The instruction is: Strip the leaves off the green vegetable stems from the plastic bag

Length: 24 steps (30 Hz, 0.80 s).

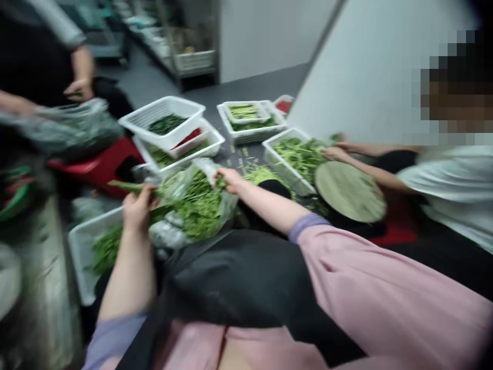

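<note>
A clear plastic bag [175, 231] full of leafy greens [202, 205] rests before my lap, its mouth gaping. My left hand [136, 208] is closed around green stalks [125, 186], which stick out to the left above a white basket [77, 257] holding more greens. At the bag's far right edge, my right hand [231, 180] is closed, with a bit of green showing at its fingertips. Blur hides whether those fingers also grip the plastic.
Stacked white baskets [162, 118] with vegetables stand ahead, beside a red stool [100, 164]. One person [34, 56] works at far left. Another person's hands [339, 151] are at a basket of greens [296, 154] on the right. Cut green pieces [264, 177] lie on the floor.
</note>
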{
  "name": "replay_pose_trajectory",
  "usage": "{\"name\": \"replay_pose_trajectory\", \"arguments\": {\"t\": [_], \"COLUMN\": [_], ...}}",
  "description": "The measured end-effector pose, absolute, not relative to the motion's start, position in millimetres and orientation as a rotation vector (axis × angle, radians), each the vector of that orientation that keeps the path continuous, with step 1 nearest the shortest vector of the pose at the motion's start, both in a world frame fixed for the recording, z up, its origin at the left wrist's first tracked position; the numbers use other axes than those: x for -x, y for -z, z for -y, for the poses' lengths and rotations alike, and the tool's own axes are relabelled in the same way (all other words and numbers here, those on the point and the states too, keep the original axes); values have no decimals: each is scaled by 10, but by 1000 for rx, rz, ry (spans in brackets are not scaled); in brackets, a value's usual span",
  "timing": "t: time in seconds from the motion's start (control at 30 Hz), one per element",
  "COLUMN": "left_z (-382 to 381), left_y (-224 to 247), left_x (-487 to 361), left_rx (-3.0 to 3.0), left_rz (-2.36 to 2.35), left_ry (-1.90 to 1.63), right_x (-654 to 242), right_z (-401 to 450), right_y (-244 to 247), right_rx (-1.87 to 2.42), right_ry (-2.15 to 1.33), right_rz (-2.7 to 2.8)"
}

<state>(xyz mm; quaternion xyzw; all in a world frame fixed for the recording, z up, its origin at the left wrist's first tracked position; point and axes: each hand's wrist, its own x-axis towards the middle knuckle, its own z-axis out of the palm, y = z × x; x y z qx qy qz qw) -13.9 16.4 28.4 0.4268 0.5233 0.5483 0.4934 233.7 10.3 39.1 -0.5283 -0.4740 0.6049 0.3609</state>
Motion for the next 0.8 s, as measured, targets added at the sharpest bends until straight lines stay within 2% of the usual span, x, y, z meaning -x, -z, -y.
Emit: {"name": "replay_pose_trajectory", "arguments": {"t": [0.1,0.2,0.3,0.43,0.67,0.8], "left_z": [-193,-186,-132,-136,-218,-201], "left_y": [-151,-61,-30,9,8,-68], "left_x": [201,202,169,175,288,326], "left_rx": [-1000,-994,-1005,-1010,-854,-841], "left_rz": [-986,-876,-848,-859,-830,-822], "left_ry": [-1246,-1244,-1233,-1199,-1276,-1232], "right_x": [-2250,-1995,-1743,-1618,-1812,-1863], "right_z": [-285,-303,-178,-123,-203,-205], "right_y": [-201,-126,-212,-301,-203,-175], "right_rx": [1186,1163,1210,1253,1179,1132], "right_ry": [-1689,-1780,-1726,-1624,-1888,-1910], "right_rz": [1117,1325,1567,1609,1567,1515]}}
